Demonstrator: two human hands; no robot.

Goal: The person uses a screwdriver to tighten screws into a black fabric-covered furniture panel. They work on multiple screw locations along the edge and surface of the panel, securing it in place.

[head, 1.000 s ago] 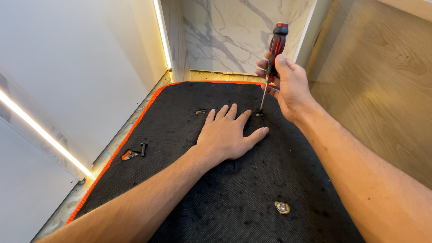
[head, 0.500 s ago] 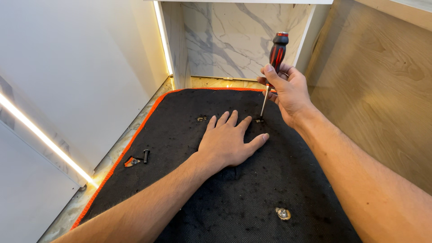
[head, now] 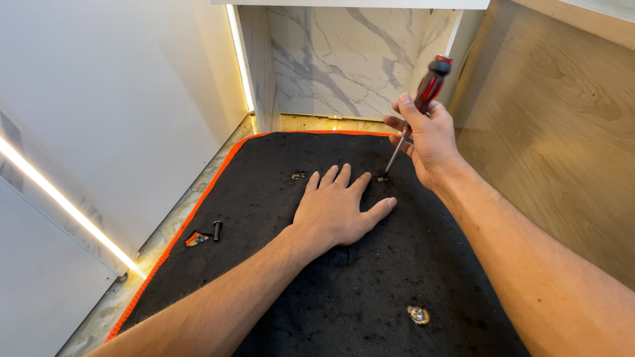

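The screwdriver [head: 418, 112], red and black in the handle, stood tilted in the upper right of centre, its tip set on a small metal fastener [head: 382, 178] seated in the black fabric panel [head: 344, 291]. The right hand [head: 426, 135] had its fingers clamped around the lower handle and shaft, thumb up along the grip. Just left of the tip, the left hand [head: 337, 210] lay flat on the fabric with fingers spread apart, index finger close beside the fastener but apparently not touching it, holding nothing. That fastener seemed to be the one being worked; whether it was tight or loose could not be told. Another small fastener [head: 298, 176] sat left of the fingertips, and a shiny round one [head: 417, 315] lay at the lower right of the panel, neither with a tool on it. Near the orange-trimmed left edge [head: 198, 198] lay a short black bit [head: 217, 230] and a small orange-and-metal piece [head: 196, 238], loose. By this view, the work looked partway through.
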